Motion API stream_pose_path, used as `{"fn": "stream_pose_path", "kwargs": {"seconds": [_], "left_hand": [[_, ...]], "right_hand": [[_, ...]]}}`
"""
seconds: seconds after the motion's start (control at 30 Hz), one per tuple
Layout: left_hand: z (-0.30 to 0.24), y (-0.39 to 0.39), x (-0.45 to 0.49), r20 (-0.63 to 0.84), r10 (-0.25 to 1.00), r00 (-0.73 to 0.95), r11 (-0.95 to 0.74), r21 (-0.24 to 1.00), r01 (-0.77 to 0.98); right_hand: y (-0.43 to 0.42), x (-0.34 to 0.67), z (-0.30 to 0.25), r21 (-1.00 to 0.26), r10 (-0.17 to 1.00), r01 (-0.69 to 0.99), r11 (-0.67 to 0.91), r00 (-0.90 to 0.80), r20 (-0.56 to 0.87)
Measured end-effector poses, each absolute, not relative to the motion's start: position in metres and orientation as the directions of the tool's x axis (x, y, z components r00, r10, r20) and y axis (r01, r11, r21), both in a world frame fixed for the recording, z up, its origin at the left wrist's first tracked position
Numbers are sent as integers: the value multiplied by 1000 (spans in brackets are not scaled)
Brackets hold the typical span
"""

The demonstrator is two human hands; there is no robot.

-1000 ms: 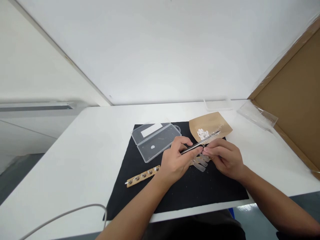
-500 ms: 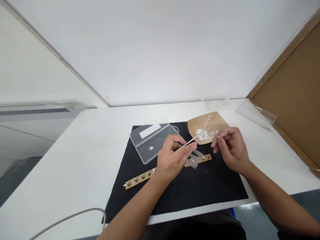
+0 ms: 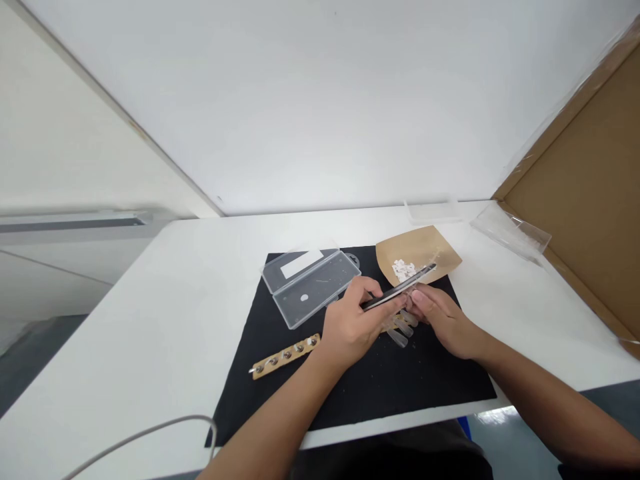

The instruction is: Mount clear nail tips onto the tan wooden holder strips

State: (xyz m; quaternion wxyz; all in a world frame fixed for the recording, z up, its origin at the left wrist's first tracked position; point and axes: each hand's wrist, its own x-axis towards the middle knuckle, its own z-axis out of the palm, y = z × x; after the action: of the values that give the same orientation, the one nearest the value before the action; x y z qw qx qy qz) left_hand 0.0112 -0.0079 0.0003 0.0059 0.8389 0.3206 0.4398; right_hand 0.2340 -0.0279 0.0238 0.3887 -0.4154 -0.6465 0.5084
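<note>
My left hand (image 3: 355, 327) is closed on a dark flat strip with a pale edge, which looks like a nail file (image 3: 400, 287). A clear branched stick (image 3: 436, 256) sticks out beyond it over the paper tray. Several clear nail tips (image 3: 399, 338) fan out below my fingers, above the black mat (image 3: 360, 387). My right hand (image 3: 445, 320) pinches a clear piece beside the left fingertips; its exact shape is partly hidden by the fingers. Under the nail tips lies part of a wooden strip, mostly covered.
A brown paper tray (image 3: 450, 257) holds small white pieces (image 3: 403, 269). An open clear case (image 3: 320, 293) lies at the mat's back left. Nearer is a wooden strip with round metal studs (image 3: 286, 356). Clear boxes (image 3: 510, 230) stand at the back right; a grey cable (image 3: 150, 427) runs front left.
My right hand has moved left to meet my left hand and now pinches a clear piece. The file has turned from its thin edge to its dark face. The branched stick has shifted right.
</note>
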Motion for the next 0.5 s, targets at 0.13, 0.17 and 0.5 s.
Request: {"fn": "stream_pose_path", "kwargs": {"seconds": [0.13, 0.17, 0.5], "left_hand": [[6, -11, 14, 696, 575, 430, -755, 249, 607], [8, -12, 15, 685, 592, 425, -743, 259, 617], [10, -5, 12, 745, 592, 307, -756, 382, 531]], "right_hand": [[-26, 231, 26, -923, 939, 296, 246, -309, 151], [-26, 230, 27, -916, 939, 307, 257, -304, 162], [-14, 267, 37, -744, 919, 545, 388, -168, 356]]}}
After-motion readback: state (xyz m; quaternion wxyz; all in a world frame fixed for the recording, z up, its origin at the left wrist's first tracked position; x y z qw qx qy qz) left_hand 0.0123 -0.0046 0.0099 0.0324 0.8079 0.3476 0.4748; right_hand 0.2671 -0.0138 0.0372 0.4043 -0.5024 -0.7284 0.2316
